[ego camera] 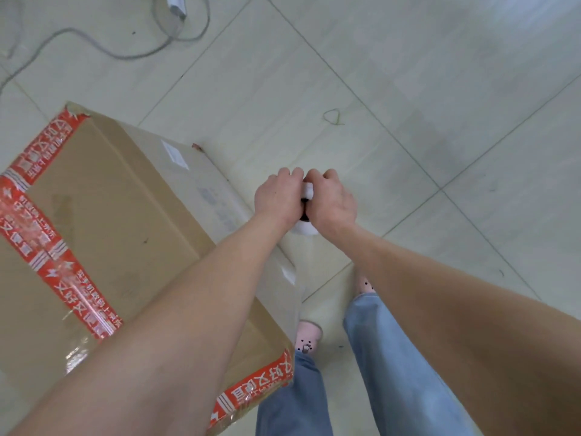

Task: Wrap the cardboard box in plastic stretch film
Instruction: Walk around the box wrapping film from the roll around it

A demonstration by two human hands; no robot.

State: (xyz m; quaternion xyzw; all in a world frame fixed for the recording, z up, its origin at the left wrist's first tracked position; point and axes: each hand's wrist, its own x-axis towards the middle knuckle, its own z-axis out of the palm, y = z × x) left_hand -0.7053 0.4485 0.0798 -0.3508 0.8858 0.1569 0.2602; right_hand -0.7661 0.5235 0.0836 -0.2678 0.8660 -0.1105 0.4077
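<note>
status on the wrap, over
Left grip and right grip both clamped on film roll. Cardboard box left of roll, film across its side. Nothing blocking; cable lies clear.

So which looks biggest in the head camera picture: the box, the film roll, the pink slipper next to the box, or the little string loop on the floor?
1. Cardboard box, by far.
2. Pink slipper and film roll: unsure, because the roll is mostly hidden.
3. String loop, smallest.

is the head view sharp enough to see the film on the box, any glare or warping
Head view: soft, red tape print blurred; wide-angle lens swells the left forearm; even light, faint shadows; film shows as shiny wrinkles on the cardboard box; left hand and right hand hide most of the roll.
</note>
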